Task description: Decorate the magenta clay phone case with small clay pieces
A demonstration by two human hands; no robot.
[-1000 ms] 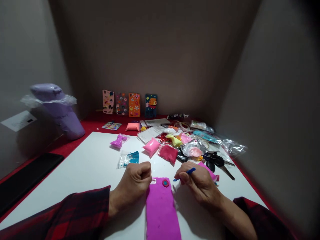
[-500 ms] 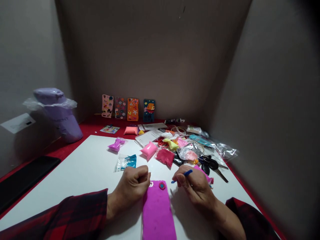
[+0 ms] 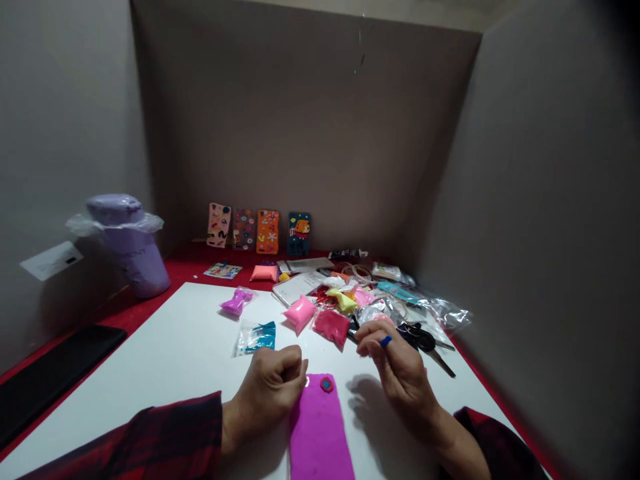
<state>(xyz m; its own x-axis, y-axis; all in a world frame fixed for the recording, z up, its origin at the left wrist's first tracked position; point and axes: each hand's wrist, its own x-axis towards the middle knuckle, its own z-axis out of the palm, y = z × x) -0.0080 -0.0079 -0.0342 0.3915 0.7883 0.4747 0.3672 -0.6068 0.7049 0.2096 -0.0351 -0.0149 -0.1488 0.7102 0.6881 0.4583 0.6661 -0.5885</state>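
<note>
My left hand (image 3: pixel 273 393) is curled into a fist, resting on the white board (image 3: pixel 180 353) against the top left corner of a magenta clay-covered phone case (image 3: pixel 320 433). A small round red and teal piece (image 3: pixel 327 384) sits near the case's top edge. My right hand (image 3: pixel 395 370) hovers above the board to the right of the case, its fingers pinched on a small blue tool (image 3: pixel 385 341). Both forearms wear dark red plaid sleeves.
Bags of coloured clay lie behind the hands: teal (image 3: pixel 256 337), purple (image 3: pixel 236 301), pink (image 3: pixel 300 312), red (image 3: pixel 332 325). Black scissors (image 3: pixel 425 343) lie at the right. Several decorated cases (image 3: pixel 260 231) lean on the back wall. A lilac wrapped tub (image 3: pixel 131 243) stands left.
My right hand has lifted off the board and moved up and slightly right, away from the case, still holding the blue tool. The view has tilted upward. My left hand has stayed put.
</note>
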